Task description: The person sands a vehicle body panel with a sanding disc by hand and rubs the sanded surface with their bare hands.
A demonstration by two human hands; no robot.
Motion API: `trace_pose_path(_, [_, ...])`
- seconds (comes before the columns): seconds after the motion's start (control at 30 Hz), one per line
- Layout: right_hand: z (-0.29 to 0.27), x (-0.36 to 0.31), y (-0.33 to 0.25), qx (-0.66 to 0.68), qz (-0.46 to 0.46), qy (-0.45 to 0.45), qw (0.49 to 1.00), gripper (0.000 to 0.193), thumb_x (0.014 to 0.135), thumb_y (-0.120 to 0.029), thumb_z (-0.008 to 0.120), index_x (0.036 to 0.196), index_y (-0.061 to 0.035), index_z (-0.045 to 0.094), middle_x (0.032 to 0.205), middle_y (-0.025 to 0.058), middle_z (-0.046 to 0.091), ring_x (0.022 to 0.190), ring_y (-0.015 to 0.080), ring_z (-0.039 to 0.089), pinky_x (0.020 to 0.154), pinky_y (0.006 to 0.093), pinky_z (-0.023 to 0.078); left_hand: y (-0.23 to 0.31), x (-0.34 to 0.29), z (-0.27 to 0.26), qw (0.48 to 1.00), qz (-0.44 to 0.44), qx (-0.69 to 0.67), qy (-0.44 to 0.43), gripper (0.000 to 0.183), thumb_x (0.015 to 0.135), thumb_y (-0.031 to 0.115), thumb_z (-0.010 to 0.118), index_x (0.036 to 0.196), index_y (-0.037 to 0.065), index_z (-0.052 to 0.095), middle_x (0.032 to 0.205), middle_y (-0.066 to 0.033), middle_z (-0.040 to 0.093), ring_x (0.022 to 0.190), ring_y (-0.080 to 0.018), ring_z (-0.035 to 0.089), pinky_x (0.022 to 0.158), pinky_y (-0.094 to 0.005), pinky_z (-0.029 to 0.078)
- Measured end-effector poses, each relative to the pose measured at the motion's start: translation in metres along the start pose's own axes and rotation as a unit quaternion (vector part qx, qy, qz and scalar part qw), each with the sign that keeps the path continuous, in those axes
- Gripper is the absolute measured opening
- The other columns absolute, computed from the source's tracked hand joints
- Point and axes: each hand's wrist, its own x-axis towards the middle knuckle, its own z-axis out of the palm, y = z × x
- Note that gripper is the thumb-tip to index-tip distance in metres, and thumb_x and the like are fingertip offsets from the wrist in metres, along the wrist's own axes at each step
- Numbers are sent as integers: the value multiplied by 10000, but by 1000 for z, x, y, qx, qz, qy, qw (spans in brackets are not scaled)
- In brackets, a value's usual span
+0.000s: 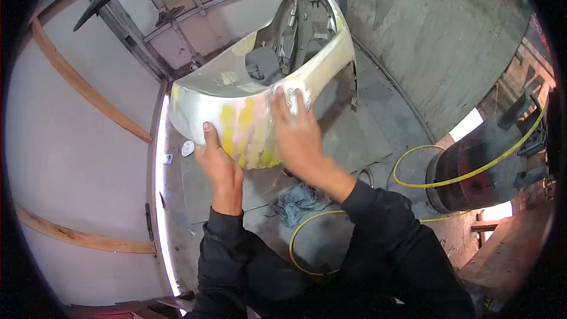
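A curved car bumper cover [198, 106] stands on the floor in front of me, its pale outer face patched with yellow and pink stripes of filler. My left hand [220, 168] grips its lower left edge, thumb up on the outer face and the other fingers mostly hidden. Farther right, my right hand [298, 139] reaches onto the bumper's upper bend. Its fingers press on a small whitish, crumpled-looking piece [291, 99], too blurred to name. Clips and brackets show inside the bumper's far end.
A bluish-grey rag [298, 204] lies on the floor near my knees. The yellow hose [407, 184] loops past a dark red-black tank [466, 165] at right. White panels with wooden strips [88, 85] flank the left; a grey board [437, 41] leans at back right.
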Motion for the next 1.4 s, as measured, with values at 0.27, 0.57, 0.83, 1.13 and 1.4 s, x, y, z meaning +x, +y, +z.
trace_pose_path(0.27, [6, 0, -9, 42, 2, 38, 998, 599, 876, -87, 532, 1439, 94, 440, 1461, 272, 489, 1347, 493, 438, 1105, 608, 356, -1, 3, -2, 999, 31, 18, 18, 451, 1045, 267, 572, 1328, -78, 511, 1223, -144, 637, 1056, -234, 658, 907, -373, 532])
trace_pose_path(0.57, [7, -2, 2, 48, -2, 10, 999, 658, 856, -89, 546, 1472, 89, 403, 1504, 243, 464, 1398, 484, 412, 1156, 580, 309, 3, 2, 1, 999, 9, 20, 26, 454, 1048, 268, 566, 1324, -90, 514, 1230, -144, 635, 1065, -229, 652, 920, -370, 526])
trace_pose_path(0.83, [12, 0, -4, 21, 77, 16, 997, 629, 843, -88, 561, 1433, 104, 455, 1491, 272, 461, 1354, 515, 438, 1128, 597, 340, -13, -2, 3, 998, 49, 4, 46, 435, 1054, 259, 551, 1321, -83, 515, 1227, -144, 635, 1064, -243, 659, 911, -384, 544])
trace_pose_path(1.13, [9, -4, -16, 29, 51, 32, 998, 615, 862, -115, 556, 1414, 134, 450, 1420, 293, 507, 1328, 502, 447, 1123, 619, 316, -12, 6, -4, 997, 45, 34, 51, 459, 1048, 265, 565, 1330, -93, 505, 1224, -155, 633, 1048, -246, 658, 897, -387, 544])
trace_pose_path(1.4, [17, 10, 3, 20, 40, 39, 998, 605, 860, -105, 571, 1397, 148, 455, 1427, 316, 498, 1321, 539, 442, 1137, 613, 309, -9, 7, 2, 996, 48, 26, 69, 455, 1031, 273, 600, 1302, -86, 526, 1197, -154, 642, 1045, -240, 660, 890, -374, 544])
